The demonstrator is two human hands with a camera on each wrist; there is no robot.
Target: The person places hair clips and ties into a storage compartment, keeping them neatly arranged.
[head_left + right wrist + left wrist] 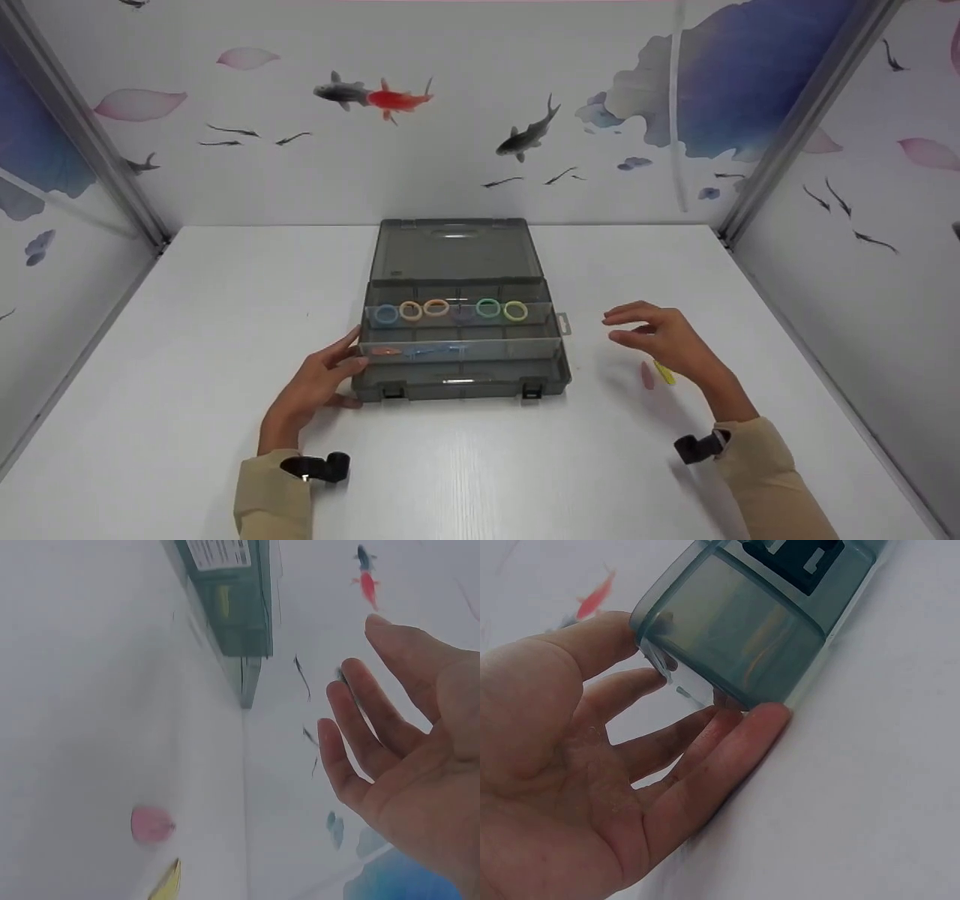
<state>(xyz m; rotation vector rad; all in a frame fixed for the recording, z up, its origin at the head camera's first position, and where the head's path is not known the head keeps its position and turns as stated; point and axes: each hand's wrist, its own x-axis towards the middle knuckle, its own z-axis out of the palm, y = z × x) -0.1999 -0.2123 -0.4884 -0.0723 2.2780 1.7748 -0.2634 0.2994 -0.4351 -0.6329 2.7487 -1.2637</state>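
A grey translucent plastic storage box (461,379) lies with its lid (457,251) folded back. Coloured rings (488,307) stand in a row across its clear divided section, and small orange and blue pieces (435,350) lie in the row in front. My left hand (315,382) holds the box's left side, thumb at the top rim and fingers spread down the wall in the left wrist view. To the right of the box, my right hand (664,337) hovers with loosely bent fingers and nothing between them. Below it lie a small pink piece (647,376) and a yellow piece (664,373).
The white table (457,480) is enclosed by printed panels (465,165) at the back and both sides. A hanging tab (564,323) sticks out from the box's right side. Both sleeves carry black wrist cameras (330,467).
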